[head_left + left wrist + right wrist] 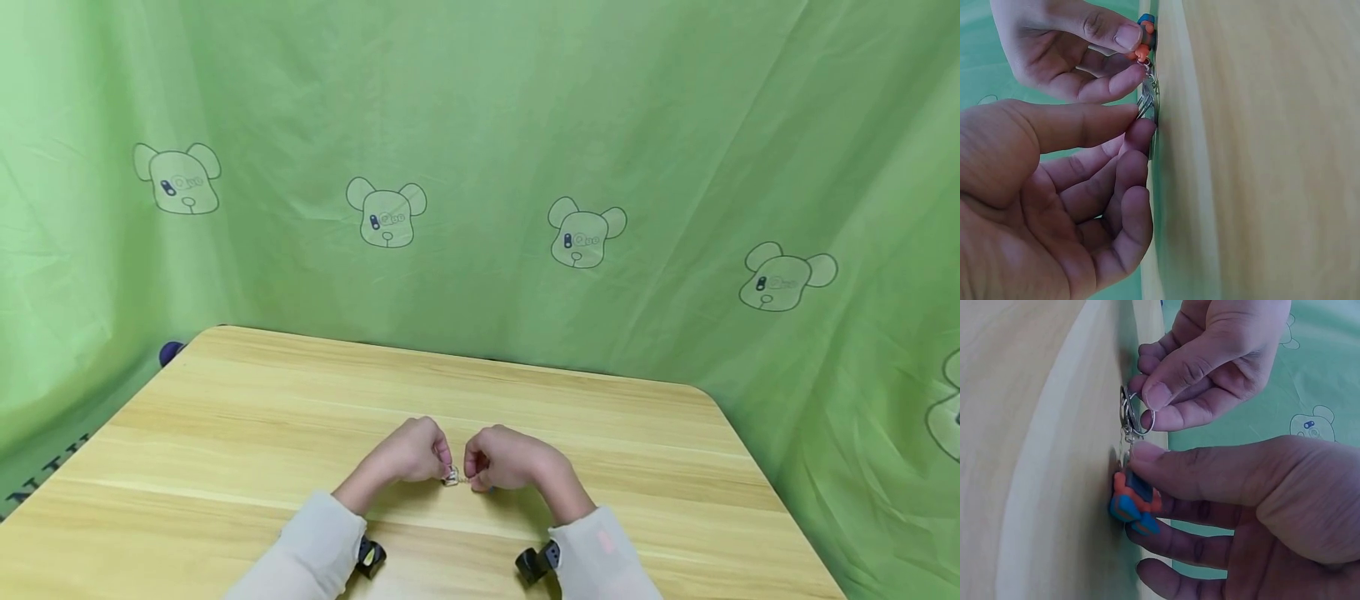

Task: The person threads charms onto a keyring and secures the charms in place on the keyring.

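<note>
A keychain lies stretched between both hands, close over the wooden table [300, 392]. Thumb and forefinger of my left hand [411, 450] pinch its silver split ring [1152, 419]. Beside the ring is a flat metal piece [1125, 407], edge-on in the right wrist view. A short chain [1127, 436] links these to a small orange figure [1124, 487] with blue feet. My right hand [512, 458] pinches the keychain where the chain meets the figure, its thumb over the upper part. In the head view that hand mostly hides the figure.
A green curtain [480, 125] printed with bear heads hangs behind the table and down both sides. Each wrist wears a black camera, such as the left one [370, 557]. A dark purple round object [170, 353] shows past the table's far left corner.
</note>
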The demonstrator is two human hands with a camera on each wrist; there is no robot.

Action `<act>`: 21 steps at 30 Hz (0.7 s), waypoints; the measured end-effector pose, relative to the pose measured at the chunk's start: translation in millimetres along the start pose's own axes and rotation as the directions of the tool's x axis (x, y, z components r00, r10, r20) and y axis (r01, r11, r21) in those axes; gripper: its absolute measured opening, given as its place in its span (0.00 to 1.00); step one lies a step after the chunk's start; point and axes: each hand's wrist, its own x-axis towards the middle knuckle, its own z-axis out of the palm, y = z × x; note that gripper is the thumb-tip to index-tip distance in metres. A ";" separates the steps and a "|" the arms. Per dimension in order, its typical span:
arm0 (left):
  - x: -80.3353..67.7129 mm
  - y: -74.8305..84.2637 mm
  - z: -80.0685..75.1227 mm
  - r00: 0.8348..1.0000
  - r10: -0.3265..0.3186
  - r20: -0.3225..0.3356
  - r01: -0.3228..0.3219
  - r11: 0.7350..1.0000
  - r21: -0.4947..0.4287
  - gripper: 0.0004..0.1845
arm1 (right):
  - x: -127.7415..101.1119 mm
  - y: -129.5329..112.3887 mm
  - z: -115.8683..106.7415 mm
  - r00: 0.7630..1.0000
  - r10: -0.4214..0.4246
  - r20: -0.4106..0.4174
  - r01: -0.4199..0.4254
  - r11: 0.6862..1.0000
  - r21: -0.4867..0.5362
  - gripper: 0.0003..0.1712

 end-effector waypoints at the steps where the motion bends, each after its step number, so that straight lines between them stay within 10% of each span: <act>1: 0.0 0.0 0.2 1.000 -0.003 0.000 0.003 1.000 0.002 0.08 | -0.3 0.3 -0.4 1.000 0.001 0.000 -0.001 1.000 0.000 0.10; 21: 4.1 5.1 -9.3 1.000 -0.031 -0.005 0.031 0.999 0.029 0.06 | -5.3 5.2 -16.8 0.996 0.013 -0.087 -0.016 0.999 -0.039 0.07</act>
